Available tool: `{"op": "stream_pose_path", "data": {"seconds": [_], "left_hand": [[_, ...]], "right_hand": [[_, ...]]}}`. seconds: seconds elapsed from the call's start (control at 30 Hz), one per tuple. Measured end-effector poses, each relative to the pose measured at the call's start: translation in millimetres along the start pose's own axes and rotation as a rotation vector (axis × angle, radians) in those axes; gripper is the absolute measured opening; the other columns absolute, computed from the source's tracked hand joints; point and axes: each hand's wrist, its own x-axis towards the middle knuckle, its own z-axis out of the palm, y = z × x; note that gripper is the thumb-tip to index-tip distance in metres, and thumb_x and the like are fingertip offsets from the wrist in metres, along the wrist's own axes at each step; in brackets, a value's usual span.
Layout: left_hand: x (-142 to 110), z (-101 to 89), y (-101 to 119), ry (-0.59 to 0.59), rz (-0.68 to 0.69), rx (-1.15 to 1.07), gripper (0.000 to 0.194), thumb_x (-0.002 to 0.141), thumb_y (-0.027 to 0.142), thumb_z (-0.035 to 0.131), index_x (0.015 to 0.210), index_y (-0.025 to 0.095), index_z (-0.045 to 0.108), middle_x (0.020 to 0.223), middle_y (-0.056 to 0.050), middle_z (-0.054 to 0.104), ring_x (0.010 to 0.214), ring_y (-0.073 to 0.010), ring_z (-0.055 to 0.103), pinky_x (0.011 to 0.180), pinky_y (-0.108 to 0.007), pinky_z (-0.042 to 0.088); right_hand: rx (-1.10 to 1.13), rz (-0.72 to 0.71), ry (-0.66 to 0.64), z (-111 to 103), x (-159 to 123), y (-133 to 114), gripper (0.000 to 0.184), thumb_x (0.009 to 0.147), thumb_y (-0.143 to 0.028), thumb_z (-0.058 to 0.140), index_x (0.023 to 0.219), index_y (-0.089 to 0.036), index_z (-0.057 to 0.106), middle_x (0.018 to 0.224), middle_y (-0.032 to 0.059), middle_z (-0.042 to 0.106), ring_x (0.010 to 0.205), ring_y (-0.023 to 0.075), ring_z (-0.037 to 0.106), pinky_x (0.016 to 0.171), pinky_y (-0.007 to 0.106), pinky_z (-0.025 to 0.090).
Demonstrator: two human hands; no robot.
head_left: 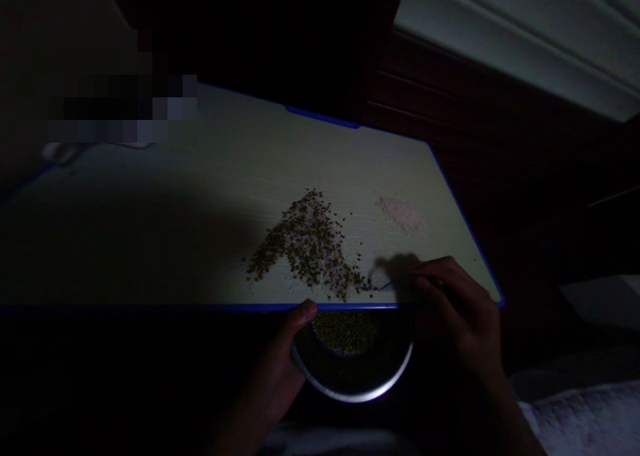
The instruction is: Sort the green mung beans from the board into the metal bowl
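My left hand (285,356) grips the rim of a metal bowl (357,397), its thumb lying at the blue table edge. Small green beans, which look like mung beans (345,333), are in the bowl under that edge. On the tabletop lies a loose heap of green beans mixed with pale, rice-like grains (310,243). My right hand (457,303) is closed in a pinch at the front edge, right of the heap. From its fingers a thin stick-like tool (393,284) reaches toward the nearest beans; its exact kind is too dark to tell.
A separate patch of pale grains (401,216) lies on the right of the pale, blue-edged table (200,176). At the far left is a whitish object (63,152), partly blurred out. Light fabric (585,413) shows at lower right. The room is dim.
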Motion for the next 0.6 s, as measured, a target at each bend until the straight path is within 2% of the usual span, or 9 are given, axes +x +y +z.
{"op": "stream_pose_path", "data": {"seconds": [0.17, 0.27, 0.43, 0.6], "left_hand": [[2.0, -1.2, -0.2, -0.01, 0.007, 0.003, 0.016, 0.08, 0.023, 0.079, 0.093, 0.015, 0.078, 0.093, -0.008, 0.085, 0.1, -0.03, 0.078, 0.099, -0.042, 0.059], [3.8, -3.1, -0.6, -0.018, -0.001, 0.017, 0.02, 0.077, 0.026, 0.081, 0.093, 0.014, 0.079, 0.096, -0.009, 0.085, 0.105, -0.0311, 0.077, 0.1, -0.042, 0.058], [4.7, -4.6, -0.7, -0.048, 0.01, 0.013, 0.031, 0.069, 0.031, 0.089, 0.094, 0.014, 0.081, 0.091, -0.009, 0.085, 0.095, -0.0295, 0.079, 0.096, -0.039, 0.06], [2.7, -4.5, -0.6, -0.044, 0.002, 0.017, 0.03, 0.072, 0.029, 0.087, 0.096, 0.012, 0.08, 0.092, -0.011, 0.085, 0.094, -0.0293, 0.079, 0.096, -0.039, 0.059]], "right_hand": [[-0.016, -0.005, -0.025, 1.0, 0.6, 1.7, 0.015, 0.098, -0.025, 0.06, 0.101, -0.028, 0.074, 0.098, 0.0031, 0.072, 0.094, 0.0219, 0.066, 0.078, 0.04, 0.049], [-0.003, -0.005, -0.05, 0.1, -1.1, 1.9, 0.016, 0.098, -0.023, 0.059, 0.1, -0.029, 0.073, 0.095, 0.0018, 0.071, 0.092, 0.0204, 0.065, 0.077, 0.039, 0.049], [0.006, -0.021, -0.06, -0.7, -2.7, -0.7, 0.017, 0.098, -0.021, 0.059, 0.102, -0.031, 0.072, 0.096, 0.001, 0.071, 0.093, 0.0202, 0.065, 0.077, 0.039, 0.049], [-0.017, -0.041, -0.069, 2.5, -1.7, -3.2, 0.019, 0.099, -0.02, 0.057, 0.105, -0.03, 0.072, 0.099, 0.0012, 0.072, 0.095, 0.0202, 0.065, 0.079, 0.039, 0.05]]}}
